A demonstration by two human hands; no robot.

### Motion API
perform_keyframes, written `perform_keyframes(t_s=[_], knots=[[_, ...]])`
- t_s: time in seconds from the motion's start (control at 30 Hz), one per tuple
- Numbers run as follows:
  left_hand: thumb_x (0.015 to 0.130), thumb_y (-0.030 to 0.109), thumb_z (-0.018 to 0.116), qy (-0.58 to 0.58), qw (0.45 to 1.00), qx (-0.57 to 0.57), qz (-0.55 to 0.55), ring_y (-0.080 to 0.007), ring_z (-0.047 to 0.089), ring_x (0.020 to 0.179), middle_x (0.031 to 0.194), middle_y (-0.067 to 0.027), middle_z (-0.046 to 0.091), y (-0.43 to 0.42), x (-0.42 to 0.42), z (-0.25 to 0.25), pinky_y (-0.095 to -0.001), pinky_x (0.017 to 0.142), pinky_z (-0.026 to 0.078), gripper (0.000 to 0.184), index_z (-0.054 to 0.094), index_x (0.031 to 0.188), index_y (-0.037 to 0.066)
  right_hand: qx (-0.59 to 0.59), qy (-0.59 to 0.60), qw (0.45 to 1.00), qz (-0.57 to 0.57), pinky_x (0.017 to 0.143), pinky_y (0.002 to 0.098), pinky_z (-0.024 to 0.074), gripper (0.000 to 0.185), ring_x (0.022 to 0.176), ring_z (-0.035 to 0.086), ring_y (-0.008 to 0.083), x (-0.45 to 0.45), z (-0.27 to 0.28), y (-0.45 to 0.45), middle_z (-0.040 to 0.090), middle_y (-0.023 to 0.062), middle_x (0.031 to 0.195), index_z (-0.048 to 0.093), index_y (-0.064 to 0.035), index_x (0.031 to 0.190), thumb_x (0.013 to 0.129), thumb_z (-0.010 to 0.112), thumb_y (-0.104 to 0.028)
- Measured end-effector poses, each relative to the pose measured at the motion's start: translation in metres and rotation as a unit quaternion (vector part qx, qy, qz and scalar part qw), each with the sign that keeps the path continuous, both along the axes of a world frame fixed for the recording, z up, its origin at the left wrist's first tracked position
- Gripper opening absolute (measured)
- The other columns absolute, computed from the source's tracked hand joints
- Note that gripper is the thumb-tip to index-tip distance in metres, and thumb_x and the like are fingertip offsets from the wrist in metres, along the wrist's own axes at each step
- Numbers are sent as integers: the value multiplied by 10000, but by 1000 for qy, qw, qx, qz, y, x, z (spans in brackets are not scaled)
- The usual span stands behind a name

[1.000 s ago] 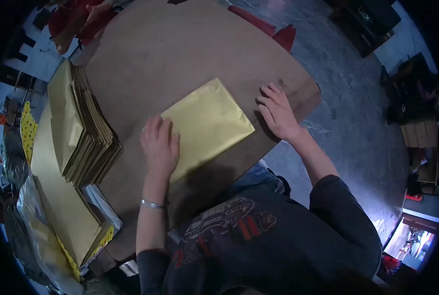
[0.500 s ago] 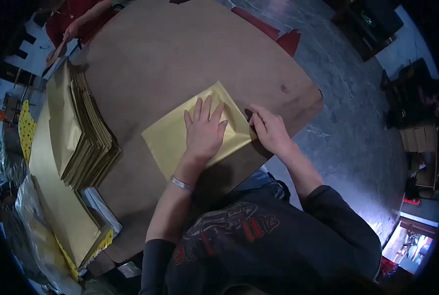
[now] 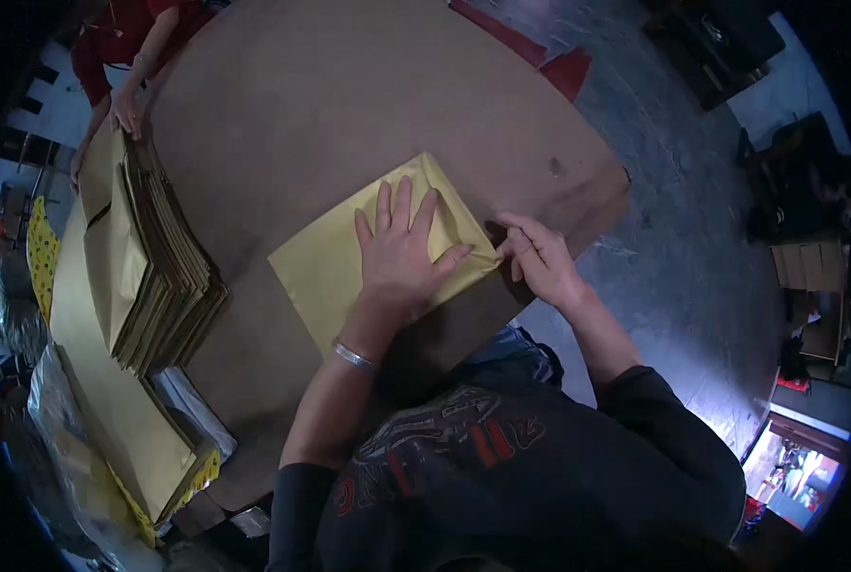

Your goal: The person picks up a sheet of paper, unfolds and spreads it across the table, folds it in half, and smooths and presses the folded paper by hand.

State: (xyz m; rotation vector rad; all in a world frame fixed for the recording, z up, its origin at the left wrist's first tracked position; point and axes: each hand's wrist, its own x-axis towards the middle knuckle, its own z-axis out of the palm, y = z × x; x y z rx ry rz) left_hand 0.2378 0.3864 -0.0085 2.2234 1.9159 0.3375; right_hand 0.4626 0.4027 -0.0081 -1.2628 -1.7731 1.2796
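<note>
A folded sheet of gold paper lies slantwise on the table before me. My left hand rests flat on top of it, fingers spread. At the paper's right corner is my right hand, its fingers bent and thumb and fingertips closed on the edge there. Creases run along the right side of the paper, near the left thumb. How much of the corner the right fingers cover is partly hidden.
A thick stack of folded gold paper stands at the left, on a longer gold sheet. Another person's hand touches the stack's far end. Clear plastic wrapping hangs at the left. The brown table has a rounded right edge.
My right hand has shifted slightly right and down, its fingertips now at the paper's corner. My left thumb has spread out to the right. The other person's hands have come onto the stack.
</note>
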Motion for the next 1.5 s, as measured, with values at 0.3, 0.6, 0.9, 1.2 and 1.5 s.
perform_keyframes(t_s=[0.3, 0.6, 0.9, 1.2, 1.5], knots=[[827, 652, 582, -3, 999, 51, -7, -402, 233, 1442, 1524, -204, 332, 0, 0, -6, -688, 1086, 186, 823, 457, 1427, 103, 117, 26, 993, 19, 518, 238, 452, 270, 537, 527, 69, 6, -6, -4, 672, 48, 789, 585, -1, 1194, 1039, 440, -168], [856, 629, 579, 26, 999, 43, -13, -394, 221, 1448, 1522, -214, 319, 0, 1, -4, -668, 1099, 190, 824, 387, 1458, 101, 186, 55, 979, -61, 700, 304, 545, 261, 795, 689, 193, -2, 3, 1, 703, 146, 931, 551, 23, 1221, 1005, 493, -112], [1011, 357, 429, -513, 855, 50, 61, -333, 372, 1366, 1458, -193, 407, -5, -29, -13, -447, 1134, 282, 578, 339, 1454, -2, 232, 91, 962, 116, 1190, 466, 184, 682, 1432, 235, 442, -157, 4, 4, 327, 299, 1485, 265, 99, 1457, 982, 455, -352], [1013, 192, 413, -414, 900, 125, 49, -364, 430, 1331, 1399, -240, 460, -3, -30, -22, -433, 1102, 352, 447, 421, 1390, -49, 235, -218, 930, 182, 1179, 478, 213, 662, 1430, 264, 407, -78, -2, 24, 357, 245, 1494, 326, 46, 1448, 958, 481, -371], [776, 125, 707, -173, 970, 169, -9, -380, 478, 1234, 1237, -172, 555, -6, -16, -17, -503, 1048, 349, 447, 568, 1186, 15, 254, -420, 852, 183, 1191, 547, 91, 680, 1500, 102, 321, -79, 15, 41, 191, 200, 1593, 277, 35, 1487, 1015, 336, -450]])
